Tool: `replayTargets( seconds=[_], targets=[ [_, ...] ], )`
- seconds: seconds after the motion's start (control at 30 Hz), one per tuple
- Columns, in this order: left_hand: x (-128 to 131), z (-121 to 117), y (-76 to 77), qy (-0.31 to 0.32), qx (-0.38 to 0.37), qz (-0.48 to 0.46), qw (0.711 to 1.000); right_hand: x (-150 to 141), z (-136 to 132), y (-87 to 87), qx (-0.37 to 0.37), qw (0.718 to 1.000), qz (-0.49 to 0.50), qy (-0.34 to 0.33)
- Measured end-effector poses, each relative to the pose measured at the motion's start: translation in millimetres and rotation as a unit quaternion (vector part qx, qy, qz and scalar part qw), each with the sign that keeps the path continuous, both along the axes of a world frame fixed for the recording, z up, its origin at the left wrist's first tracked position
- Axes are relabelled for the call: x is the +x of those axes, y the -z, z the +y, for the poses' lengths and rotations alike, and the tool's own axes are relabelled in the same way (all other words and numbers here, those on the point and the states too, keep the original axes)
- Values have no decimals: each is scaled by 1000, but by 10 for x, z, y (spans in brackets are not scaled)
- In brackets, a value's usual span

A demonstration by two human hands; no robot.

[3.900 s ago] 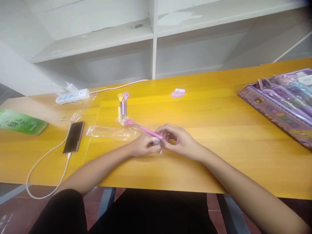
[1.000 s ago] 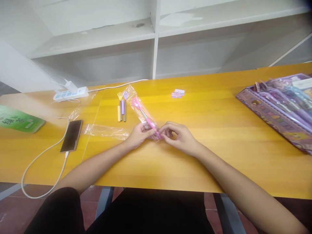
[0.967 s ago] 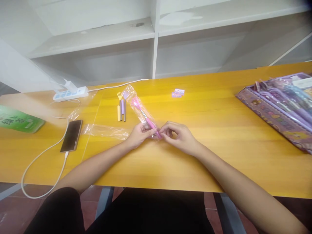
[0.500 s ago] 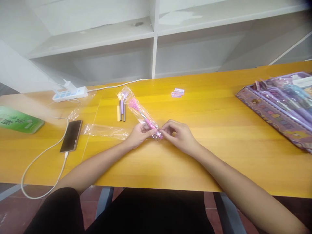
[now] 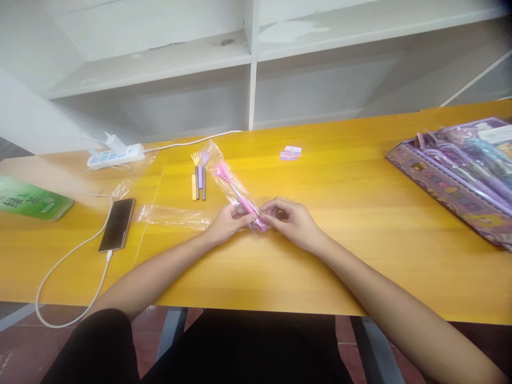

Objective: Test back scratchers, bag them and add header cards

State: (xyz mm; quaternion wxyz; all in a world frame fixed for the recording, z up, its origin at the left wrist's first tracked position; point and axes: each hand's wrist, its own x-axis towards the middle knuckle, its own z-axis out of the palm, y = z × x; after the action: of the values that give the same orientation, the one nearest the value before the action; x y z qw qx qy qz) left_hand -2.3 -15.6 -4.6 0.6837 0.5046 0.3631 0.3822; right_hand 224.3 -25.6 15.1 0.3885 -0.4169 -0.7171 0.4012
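A pink back scratcher (image 5: 248,205) with a hand-shaped head lies slanted inside a clear plastic bag (image 5: 216,152). My left hand (image 5: 228,221) grips it through the bag near the handle, thumb on top. Fingertips of my right hand (image 5: 292,221) pinch the bag at the handle's lower end; exactly what lies between them is hard to see. Beyond my left hand, a yellow back scratcher (image 5: 195,176) and a purple back scratcher (image 5: 203,173) lie side by side, unwrapped. An empty clear bag (image 5: 172,216) rests left of my left hand.
At the right stands a patterned display box (image 5: 448,186) full of wrapped items. Small printed cards (image 5: 290,153) lie at the back. On the left are a phone (image 5: 117,224) with a white cable, a power strip (image 5: 116,156) and a green bottle (image 5: 36,197).
The pink handle's lower end shows more plainly between my hands, and my right fingers have shifted slightly around it. Both hands keep their hold; the other objects stay put.
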Motion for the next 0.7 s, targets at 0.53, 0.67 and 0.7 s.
replayTargets(
  seconds=[0.53,0.67,0.7],
  targets=[
    [18,-82,-40,48,41,97,993,-60,-56,28,-83,994,8,-75],
    [-27,-31,-91,127,21,103,986,-17,-65,-20,-135,978,49,-148],
    [-40,-21,-118,155,21,112,981,-8,-69,-34,-152,972,60,-170]
  ],
)
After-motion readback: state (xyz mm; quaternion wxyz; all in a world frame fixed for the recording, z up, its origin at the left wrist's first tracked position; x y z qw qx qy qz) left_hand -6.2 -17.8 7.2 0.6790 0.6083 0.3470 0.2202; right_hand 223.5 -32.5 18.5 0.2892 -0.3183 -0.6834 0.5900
